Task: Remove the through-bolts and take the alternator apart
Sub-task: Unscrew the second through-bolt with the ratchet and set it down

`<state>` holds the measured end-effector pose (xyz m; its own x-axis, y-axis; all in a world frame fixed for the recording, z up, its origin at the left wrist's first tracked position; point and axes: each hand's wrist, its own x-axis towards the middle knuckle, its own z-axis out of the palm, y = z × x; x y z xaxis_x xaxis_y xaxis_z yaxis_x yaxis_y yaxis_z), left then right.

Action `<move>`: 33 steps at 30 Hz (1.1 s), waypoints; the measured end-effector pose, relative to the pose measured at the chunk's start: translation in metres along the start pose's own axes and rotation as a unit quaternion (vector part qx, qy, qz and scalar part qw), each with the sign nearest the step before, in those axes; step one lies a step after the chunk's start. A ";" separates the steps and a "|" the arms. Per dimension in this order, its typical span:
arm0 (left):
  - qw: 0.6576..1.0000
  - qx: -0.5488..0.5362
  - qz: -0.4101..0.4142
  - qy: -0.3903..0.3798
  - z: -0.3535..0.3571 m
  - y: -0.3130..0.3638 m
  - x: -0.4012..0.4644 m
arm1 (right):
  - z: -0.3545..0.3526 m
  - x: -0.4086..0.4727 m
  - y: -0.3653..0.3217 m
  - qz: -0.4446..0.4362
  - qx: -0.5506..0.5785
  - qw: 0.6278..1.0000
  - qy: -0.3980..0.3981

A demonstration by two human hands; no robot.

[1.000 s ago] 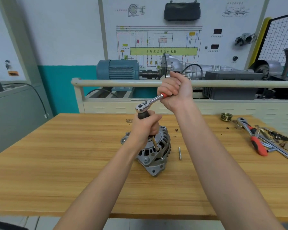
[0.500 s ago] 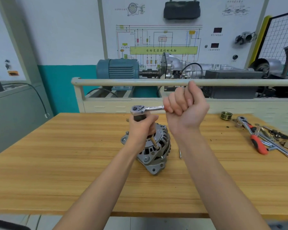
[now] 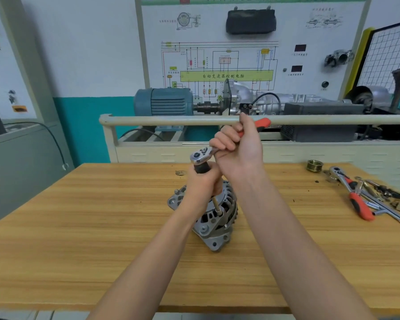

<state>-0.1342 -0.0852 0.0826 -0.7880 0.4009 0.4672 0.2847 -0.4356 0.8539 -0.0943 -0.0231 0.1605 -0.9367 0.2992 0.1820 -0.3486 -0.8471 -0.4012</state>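
Observation:
A grey alternator [image 3: 214,224] stands on the wooden bench [image 3: 102,227], near its middle. A ratchet wrench [image 3: 200,156] with a red handle sits on a black extension bar that runs down to a socket [image 3: 219,212] on a through-bolt in the housing. My left hand [image 3: 202,183] grips the black extension just under the ratchet head. My right hand [image 3: 237,147] grips the red handle, which points up and to the right. A second bolt head [image 3: 225,225] shows on the housing's right side.
At the bench's right end lie a second red-handled ratchet [image 3: 353,196], several metal tools and a brass pulley [image 3: 314,165]. A small washer [image 3: 180,173] lies behind the alternator. A rail [image 3: 159,120] and a training rig with a blue motor [image 3: 164,101] stand behind the bench.
My right hand has swung the ratchet handle from pointing right back to pointing up and away. My left hand has stayed on the extension.

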 end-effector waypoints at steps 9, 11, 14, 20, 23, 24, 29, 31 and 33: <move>0.989 -0.021 -0.011 -0.147 -0.007 0.006 -0.005 | 0.017 0.031 -0.004 0.282 -0.110 0.952 -0.035; 0.986 -0.030 -0.018 -0.161 -0.009 0.008 -0.004 | 0.017 0.036 -0.001 0.303 -0.110 0.946 -0.043; 0.992 -0.017 -0.030 -0.121 -0.004 0.007 -0.003 | 0.016 0.038 -0.002 0.307 -0.100 0.945 -0.045; 1.000 0.018 0.001 -0.013 0.006 0.004 -0.008 | 0.018 0.025 0.003 0.210 -0.088 0.973 -0.025; 1.000 0.012 0.006 0.005 0.006 0.004 -0.010 | 0.014 0.014 0.004 0.076 -0.074 0.994 -0.019; 1.000 0.011 0.006 0.010 0.007 0.004 -0.010 | 0.011 0.009 0.004 0.026 -0.065 0.997 -0.017; 0.999 0.037 -0.002 -0.008 0.005 0.002 -0.012 | 0.003 -0.001 0.000 -0.030 -0.064 0.997 -0.029; 0.998 0.045 -0.002 -0.051 -0.002 0.005 -0.011 | 0.007 0.009 -0.003 0.068 -0.080 0.994 -0.036; 0.991 0.078 0.020 -0.106 -0.008 0.009 -0.009 | 0.012 0.019 -0.006 0.188 -0.095 0.976 -0.055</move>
<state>-0.1289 -0.0998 0.0844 -0.6467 0.5534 0.5249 0.4076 -0.3309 0.8511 -0.1093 -0.0182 0.1771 -0.9940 -0.0740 0.0806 0.0087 -0.7882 -0.6154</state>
